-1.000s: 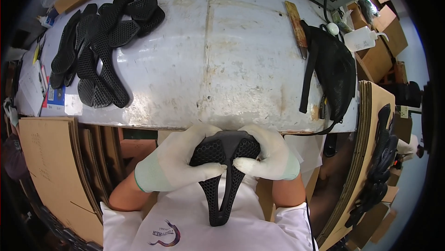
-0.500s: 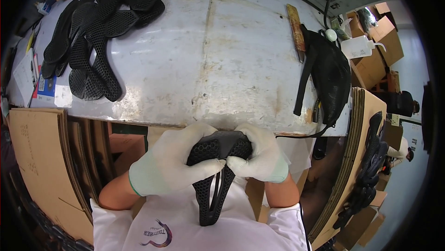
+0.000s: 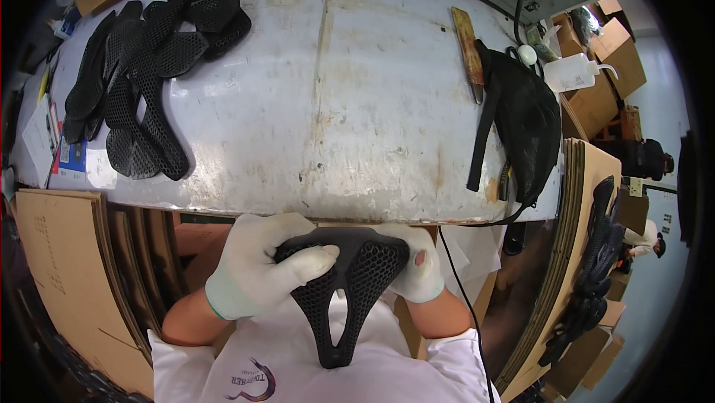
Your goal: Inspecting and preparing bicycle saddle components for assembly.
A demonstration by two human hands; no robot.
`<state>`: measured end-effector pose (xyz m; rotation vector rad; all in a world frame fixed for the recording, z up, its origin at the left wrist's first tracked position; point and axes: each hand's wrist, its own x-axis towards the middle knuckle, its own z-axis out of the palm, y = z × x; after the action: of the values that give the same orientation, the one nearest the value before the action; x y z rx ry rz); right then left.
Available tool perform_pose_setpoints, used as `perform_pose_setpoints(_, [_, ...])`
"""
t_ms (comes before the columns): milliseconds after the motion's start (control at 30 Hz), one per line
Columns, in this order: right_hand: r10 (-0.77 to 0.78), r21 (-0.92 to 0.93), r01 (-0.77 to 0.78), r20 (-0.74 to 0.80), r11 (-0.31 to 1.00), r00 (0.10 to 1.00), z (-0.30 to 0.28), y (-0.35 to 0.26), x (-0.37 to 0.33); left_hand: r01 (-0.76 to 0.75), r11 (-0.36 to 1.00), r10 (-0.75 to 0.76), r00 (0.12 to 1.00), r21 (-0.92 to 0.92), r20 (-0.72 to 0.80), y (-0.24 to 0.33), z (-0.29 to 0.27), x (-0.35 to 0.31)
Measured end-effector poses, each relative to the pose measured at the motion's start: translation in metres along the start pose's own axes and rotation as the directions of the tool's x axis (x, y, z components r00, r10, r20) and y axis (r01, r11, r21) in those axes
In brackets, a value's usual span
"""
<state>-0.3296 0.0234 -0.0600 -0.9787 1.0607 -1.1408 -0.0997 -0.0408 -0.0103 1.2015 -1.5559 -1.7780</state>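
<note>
A black bicycle saddle pad with honeycomb lattice wings and a long middle slot is in front of my chest, its narrow nose pointing down toward me. My left hand, in a white knit glove, grips the wide end's left side, thumb across the top face and fingers behind. On the other side my right hand, gloved alike, is closed at the right wing, its fingers mostly hidden behind the pad. A small hole in that glove bares some skin. Both hands are just off the table's near edge.
More black lattice pads lie heaped on the white worktable at left. To the right are a worn wooden-handled tool, a black mesh bag and a white squeeze bottle. Cardboard sheets flank me; a cable hangs at right.
The pad has tilted so its top face shows more broadly and its slot looks wider. My right thumb has left the middle, and that hand has moved out to the right edge.
</note>
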Motion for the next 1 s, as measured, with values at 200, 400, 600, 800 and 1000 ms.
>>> perform_pose_setpoints(200, [-0.082, -0.263, 0.055, -0.091, 0.963, 0.992, -0.009, 0.025, -0.013, 0.033, 0.965, 0.029, 0.972, -0.26, 0.232, -0.027, -0.012, 0.015])
perform_pose_setpoints(400, [-0.022, -0.069, 0.02, -0.027, 0.997, 0.999, -0.016, 0.003, 0.008, -0.326, 0.928, 0.343, 0.937, -0.18, 0.069, -0.027, -0.008, 0.016])
perform_pose_setpoints(600, [0.038, -0.287, -0.044, -0.027, 0.957, 0.999, -0.011, -0.063, 0.052, -0.852, 0.365, 0.82, 0.485, 0.374, 0.304, 0.047, 0.004, 0.049])
perform_pose_setpoints(800, [-0.271, -0.435, 0.257, 0.031, 0.863, 0.962, -0.018, -0.053, 0.07, -0.818, 0.349, 0.757, 0.534, 0.458, 0.377, 0.009, 0.009, 0.041])
perform_pose_setpoints(1000, [-0.417, -0.7, 0.269, -0.046, 0.662, 0.908, -0.041, -0.009, 0.074, -0.58, 0.391, 0.607, 0.746, 0.715, 0.273, 0.024, 0.027, 0.066])
